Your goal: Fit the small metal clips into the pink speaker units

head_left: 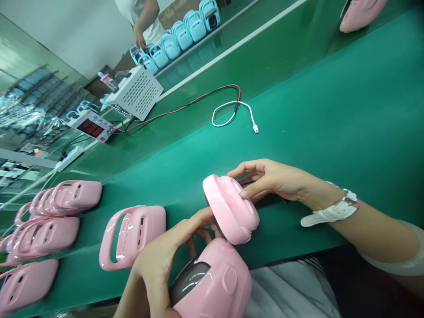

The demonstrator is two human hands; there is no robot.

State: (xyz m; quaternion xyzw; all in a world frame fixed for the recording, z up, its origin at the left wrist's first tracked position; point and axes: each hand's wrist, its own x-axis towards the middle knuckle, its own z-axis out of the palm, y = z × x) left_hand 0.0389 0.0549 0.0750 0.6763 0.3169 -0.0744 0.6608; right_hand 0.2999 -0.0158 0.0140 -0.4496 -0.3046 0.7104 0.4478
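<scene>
In the head view, a glossy pink plastic device [236, 210] with a carry handle is held tilted above the front of the green table. My right hand [265, 179] grips its far right side, thumb on top and fingers behind. My left hand [172, 247] is curled, its fingertips reaching the left edge of that device. Against the left palm and thumb is a second pink device [228, 278] with a dark, shiny window, close to my lap; the lower fingers are partly hidden. A further pink handled device [139, 234] with port slots lies left of my left hand.
Rows of pink devices [77, 196] fill the table's left end. A white USB cable [255, 128] with red and black leads runs to a power supply [94, 126] beside a grey perforated box [141, 92]. Behind, a person's hand [139, 39] reaches toward light-blue devices [182, 35].
</scene>
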